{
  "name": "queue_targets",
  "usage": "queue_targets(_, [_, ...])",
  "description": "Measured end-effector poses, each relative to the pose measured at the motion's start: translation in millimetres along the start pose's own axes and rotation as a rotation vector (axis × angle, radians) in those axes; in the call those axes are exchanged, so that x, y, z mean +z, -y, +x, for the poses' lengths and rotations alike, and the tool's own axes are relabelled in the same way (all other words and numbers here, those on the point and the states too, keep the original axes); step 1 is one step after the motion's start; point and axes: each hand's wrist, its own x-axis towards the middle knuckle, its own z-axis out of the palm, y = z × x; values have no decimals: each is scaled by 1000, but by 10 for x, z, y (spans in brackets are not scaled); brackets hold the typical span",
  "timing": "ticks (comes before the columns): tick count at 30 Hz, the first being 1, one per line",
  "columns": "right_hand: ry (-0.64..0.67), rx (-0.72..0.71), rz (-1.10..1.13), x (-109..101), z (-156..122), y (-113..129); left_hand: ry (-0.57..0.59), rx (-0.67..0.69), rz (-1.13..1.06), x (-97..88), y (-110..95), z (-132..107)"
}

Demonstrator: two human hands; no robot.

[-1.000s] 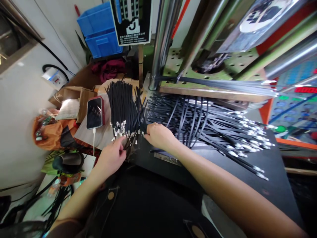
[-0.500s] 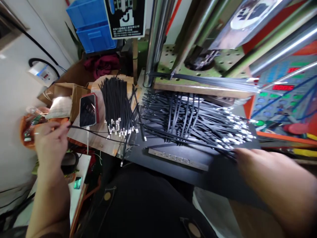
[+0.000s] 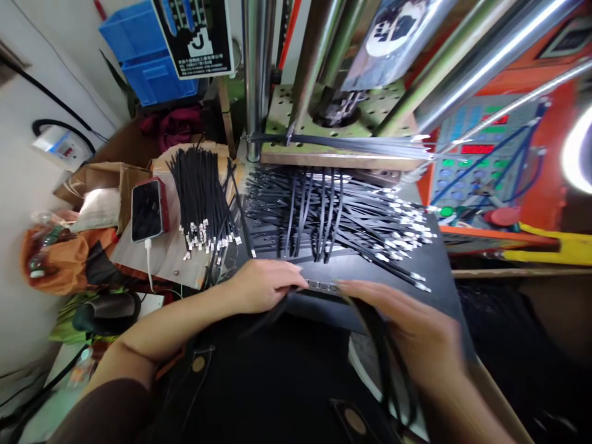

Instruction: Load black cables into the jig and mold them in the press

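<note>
My left hand (image 3: 263, 285) is closed in front of the dark apron, its thumb and fingers pinching a black cable (image 3: 272, 311) that trails below it, blurred. My right hand (image 3: 416, 330) is curled, and black cables (image 3: 382, 345) hang in a loop from its fingers. Behind both hands, a slotted metal strip (image 3: 320, 286) lies on the dark work surface, partly covered by the fingers. A large heap of flat black cables (image 3: 356, 213) with pale end connectors spreads beyond it, several lying across the others. On the left is a neater bundle of black cables (image 3: 197, 191).
A press with metal columns (image 3: 257, 80) and a perforated plate (image 3: 277, 117) rises behind the heap. Cables lie along the plate's front edge. A phone (image 3: 147, 209) with a white cord lies at left, near a cardboard box (image 3: 132, 185). A control panel (image 3: 481, 148) stands right.
My hands have come together from far apart, the left moving right and the right moving left, bringing black cables in front of the apron. The view has shifted right.
</note>
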Motion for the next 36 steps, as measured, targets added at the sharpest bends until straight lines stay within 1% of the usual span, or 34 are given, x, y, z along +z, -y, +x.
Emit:
queue_targets(1, [1,-26,63,113,84,21,22,28,-32,130,-6,61])
queue_targets(2, [-3,-44,121,195,154,44,37,38,-51,219,-7,101])
queue_targets(4, [-30,-46,186,273,241,84,56,22,-53,287,-2,133])
queue_targets(6, [-53,-44,174,268,269,105,79,1,-32,261,-6,137])
queue_targets(9, [-48,-92,124,208,267,121,137,-23,50,185,-62,152])
queue_targets(14, [9,-169,-11,169,286,223,259,-35,292,154,-294,235])
queue_targets(16, [35,-186,-82,180,287,267,282,-22,369,160,-371,266])
queue_targets(18, [47,-192,-132,185,276,281,288,-8,395,159,-387,271])
queue_targets(20, [49,-180,-130,173,257,255,266,9,334,150,-327,241])
queue_targets(21, [38,-158,-113,160,246,230,235,13,272,144,-274,215])
queue_targets(24, [-34,-59,-34,121,218,141,86,-10,50,154,-88,125])
queue_targets(27, [-79,-26,35,109,215,94,-13,-62,-90,213,40,76])
queue_targets(30, [-57,-49,39,115,228,104,-60,-96,-169,260,75,79])
queue_targets(34, [-28,-144,-68,137,234,163,-35,-95,-177,249,57,82])
queue_targets(36, [-21,-202,-128,161,238,199,-50,-98,-163,253,57,71])
